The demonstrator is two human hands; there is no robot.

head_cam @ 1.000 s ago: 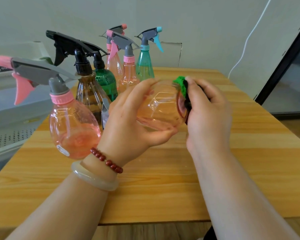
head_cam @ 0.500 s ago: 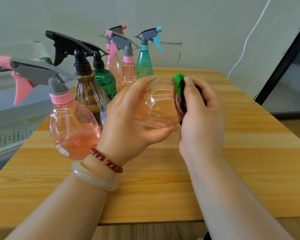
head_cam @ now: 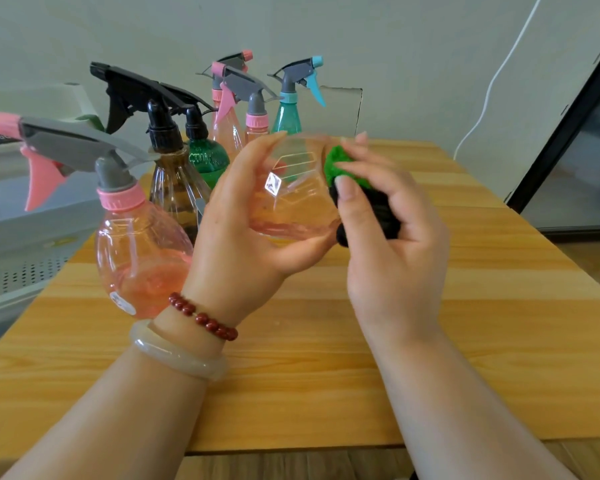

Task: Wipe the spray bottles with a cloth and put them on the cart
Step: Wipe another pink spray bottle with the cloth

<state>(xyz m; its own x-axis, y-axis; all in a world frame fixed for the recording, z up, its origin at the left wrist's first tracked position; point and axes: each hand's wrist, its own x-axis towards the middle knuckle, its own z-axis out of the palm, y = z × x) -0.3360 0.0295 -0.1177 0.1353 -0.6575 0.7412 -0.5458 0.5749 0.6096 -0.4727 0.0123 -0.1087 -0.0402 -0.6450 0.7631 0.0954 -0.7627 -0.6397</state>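
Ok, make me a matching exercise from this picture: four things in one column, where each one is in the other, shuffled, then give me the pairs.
Things:
1. green and black cloth
2. brown bottle
3. teal bottle
4. red bead bracelet

Places:
A. on the wrist of the left hand
B. far back on the table, with a blue trigger
C. held by the right hand against the tilted pink bottle
D. standing just behind the near pink bottle, with a black sprayer

Pairs: 1-C, 2-D, 3-B, 4-A.
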